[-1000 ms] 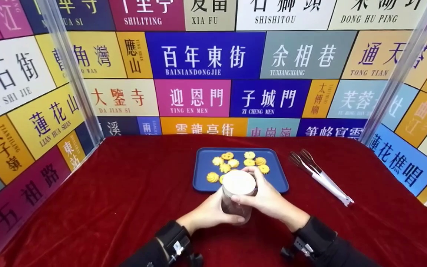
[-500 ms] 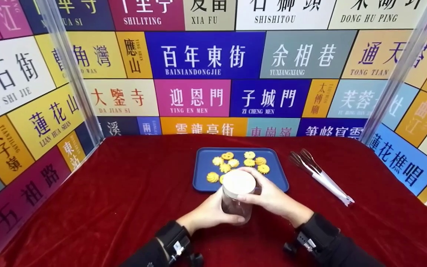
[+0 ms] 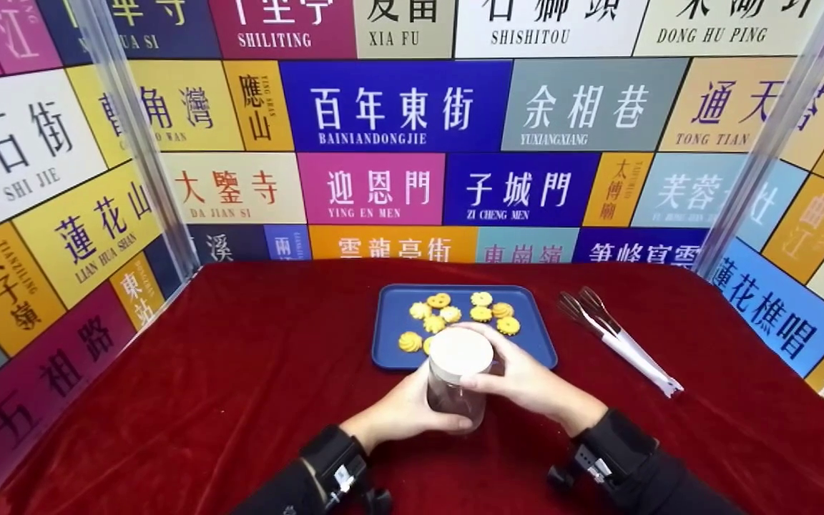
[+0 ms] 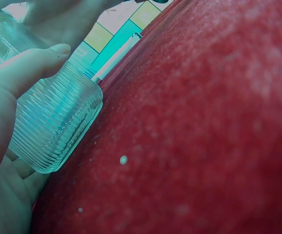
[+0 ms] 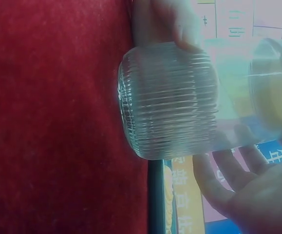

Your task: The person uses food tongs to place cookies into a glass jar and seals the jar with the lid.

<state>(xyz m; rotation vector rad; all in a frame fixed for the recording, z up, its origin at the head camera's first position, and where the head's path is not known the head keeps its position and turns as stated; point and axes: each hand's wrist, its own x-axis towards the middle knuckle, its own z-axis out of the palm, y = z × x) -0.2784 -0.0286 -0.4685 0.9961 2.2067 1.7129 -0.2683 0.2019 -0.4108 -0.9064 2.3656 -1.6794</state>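
Note:
A clear glass jar [image 3: 448,398] with a pale round lid [image 3: 461,350] stands upright between both hands, in front of the tray. My left hand [image 3: 399,411] grips the jar's body from the left, its thumb across the near side. With thumb at the near edge and fingers at the far side, my right hand [image 3: 519,372] holds the lid. Vertical ribs cover the lower part of the jar [image 4: 58,119] in the left wrist view, and no contents show inside. In the right wrist view, the fingers of the right hand [image 5: 250,195] curve beside the jar's upper part.
A blue tray [image 3: 389,311] holding several yellow cookies [image 3: 433,324] lies just behind the jar, partly hidden by it and the hands. Metal tongs with white handles [image 3: 630,350] lie to the tray's right. Red cloth [image 3: 240,357] covers the table, and sign-patterned walls surround it.
My right hand has turned slightly around the lid, its thumb and wrist shifting a little to the right. The left hand and the jar have stayed in place.

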